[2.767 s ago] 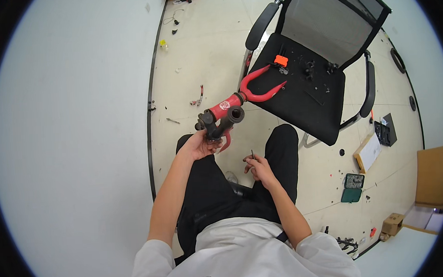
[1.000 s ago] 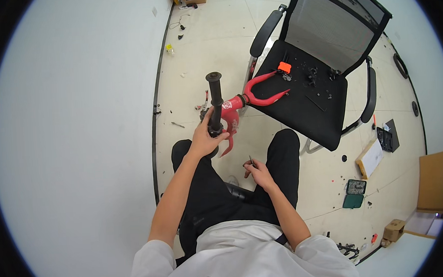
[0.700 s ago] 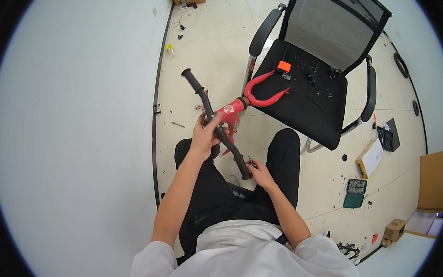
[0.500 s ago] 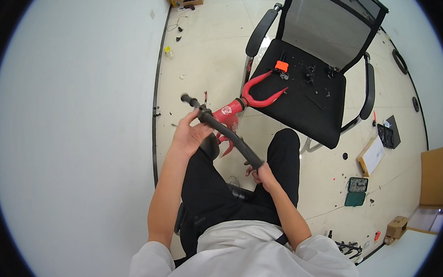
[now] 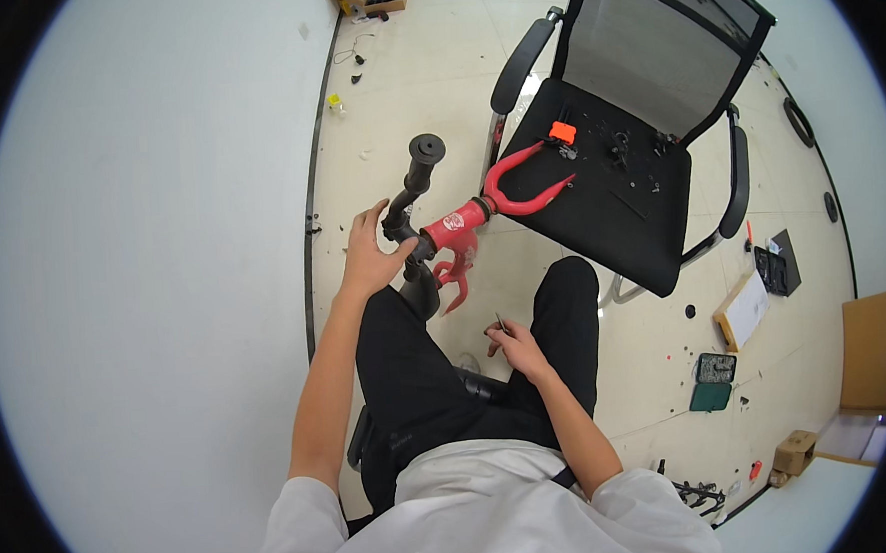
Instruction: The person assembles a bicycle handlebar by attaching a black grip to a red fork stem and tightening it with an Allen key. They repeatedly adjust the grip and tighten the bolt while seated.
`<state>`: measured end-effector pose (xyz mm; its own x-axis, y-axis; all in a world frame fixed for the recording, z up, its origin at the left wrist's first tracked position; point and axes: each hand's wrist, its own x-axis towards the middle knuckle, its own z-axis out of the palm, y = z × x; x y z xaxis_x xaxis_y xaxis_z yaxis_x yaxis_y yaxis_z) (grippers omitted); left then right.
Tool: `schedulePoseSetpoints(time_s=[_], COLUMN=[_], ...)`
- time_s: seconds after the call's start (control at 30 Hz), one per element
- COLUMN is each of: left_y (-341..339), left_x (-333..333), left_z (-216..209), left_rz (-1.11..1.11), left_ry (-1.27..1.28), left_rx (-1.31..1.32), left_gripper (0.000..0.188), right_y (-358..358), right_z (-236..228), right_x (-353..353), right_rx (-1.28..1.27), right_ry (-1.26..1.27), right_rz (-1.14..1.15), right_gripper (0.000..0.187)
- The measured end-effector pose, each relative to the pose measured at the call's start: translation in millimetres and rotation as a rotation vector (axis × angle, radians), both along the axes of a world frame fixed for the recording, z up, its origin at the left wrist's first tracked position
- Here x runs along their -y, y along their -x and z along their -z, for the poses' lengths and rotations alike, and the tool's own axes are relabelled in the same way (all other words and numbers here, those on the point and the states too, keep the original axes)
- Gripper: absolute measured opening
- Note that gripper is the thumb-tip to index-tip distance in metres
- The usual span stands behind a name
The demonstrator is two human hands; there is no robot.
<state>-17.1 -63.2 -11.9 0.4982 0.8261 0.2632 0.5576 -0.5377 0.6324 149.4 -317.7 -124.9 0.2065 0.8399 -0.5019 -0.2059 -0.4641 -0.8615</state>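
Dial centred on the view, 12 o'clock ahead of the person.

Containers. At 4 o'clock, a flat green case (image 5: 711, 397) lies open on the floor, its farther half filled with small grey bits, too fine to tell apart. At 3 o'clock, a black case (image 5: 770, 271); contents too small to make out. Between 11 and 12, at the upper edge, an open box (image 5: 389, 6) holding long dark pieces. At 4 o'clock, farther out, a small cardboard box (image 5: 795, 453); inside not visible.

Hands. Left hand, (image 5: 370, 258) between 9 and 10: fingers spread, curving loosely about the black stem (image 5: 420, 244), thumb against it. Right hand, (image 5: 519, 347) between 4 and 5: pinching a thin dark tool (image 5: 502, 322) between thumb and fingers, well apart from the bar.

Work piece. Black handlebar (image 5: 417, 181) just left of centre, near grip end tilted up toward 12. Red head tube (image 5: 457, 222) runs from the stem toward 1–2 o'clock; red fork (image 5: 503, 186) beyond it, prongs reaching over the seat of the black chair (image 5: 601, 230). On that seat: an orange block (image 5: 563, 131) close by the fork, dark parts (image 5: 619, 149) farther along.
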Motion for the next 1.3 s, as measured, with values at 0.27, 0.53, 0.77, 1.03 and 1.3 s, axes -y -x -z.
schedulePoseSetpoints(time_s=[0.27,0.53,0.77,1.03,1.3], left_y=[-19.9,-24.2,-16.5,-14.0,-20.2], left_x=[2.8,7.0,-25.3,-43.2,-61.4], left_z=[-28.6,-35.9,10.7,22.4,16.3], left_rz=[0.09,0.207,-0.005,0.026,-0.01], left_ry=[0.055,0.032,0.305,0.316,0.32], left_rx=[-0.062,-0.016,0.178,0.07,-0.011], left_gripper=[0.044,0.028,0.045,0.049,0.045], right_y=[2.0,2.6,2.3,3.5,2.4], right_z=[5.1,6.7,3.1,2.0,3.5], right_x=[-0.9,-1.8,-0.9,-0.9,2.6], right_rx=[0.077,0.125,0.188,0.202,0.235], right_ry=[-0.034,-0.015,-0.027,-0.023,-0.038], right_rz=[-0.049,-0.108,-0.12,-0.127,-0.128], right_gripper=[0.026,0.026,0.026,0.027,0.027])
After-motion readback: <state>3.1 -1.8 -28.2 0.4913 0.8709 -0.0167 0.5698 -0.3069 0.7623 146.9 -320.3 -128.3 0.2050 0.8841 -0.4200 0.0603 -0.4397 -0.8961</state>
